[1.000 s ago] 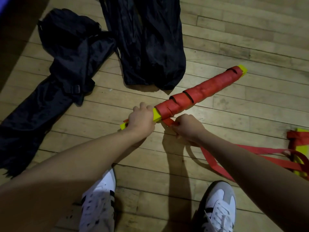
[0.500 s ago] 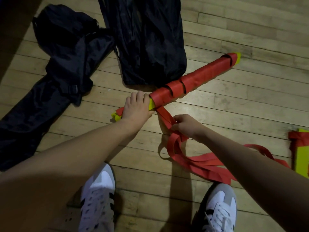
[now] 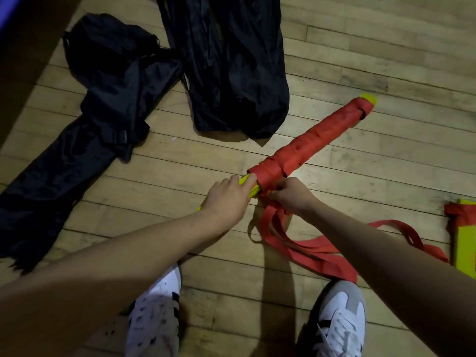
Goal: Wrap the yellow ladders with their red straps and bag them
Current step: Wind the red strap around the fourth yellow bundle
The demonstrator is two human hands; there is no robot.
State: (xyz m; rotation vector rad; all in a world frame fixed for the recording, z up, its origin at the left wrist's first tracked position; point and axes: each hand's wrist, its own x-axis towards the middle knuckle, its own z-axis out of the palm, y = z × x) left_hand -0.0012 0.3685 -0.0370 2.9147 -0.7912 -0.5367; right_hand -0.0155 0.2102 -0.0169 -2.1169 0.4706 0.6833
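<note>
Yellow ladder bundle (image 3: 313,143) lay diagonally on the wooden floor (image 3: 386,73), its far end pointing toward the right edge of the floor, its near end toward the person's feet. Red strap (image 3: 322,136) was wound around most of its length, leaving a yellow tip bare at the far end and a bare yellow stretch at the near end. The left hand (image 3: 226,199) was curled over that bare yellow stretch, gripping the bundle. The right hand (image 3: 292,195) was just beside it, its fingers pinching the strap where the winding ended. From that hand the loose strap tail (image 3: 309,249) fell in several loops onto the boards and trailed off toward the right edge of the floor.

A second ladder (image 3: 463,235), yellow with red strap around its top, lay at the right edge, only partly in view; the trailing tail ran up close to it, and whether they joined could not be told. Two black bags lay at the far side of the floor: a rumpled one (image 3: 85,140) stretching toward the left edge, with a small buckle on it, and a flatter one (image 3: 231,68) just beyond the wrapped bundle, its near end close to the winding. Two white shoes (image 3: 154,313) stood at the near edge, one under each forearm.
</note>
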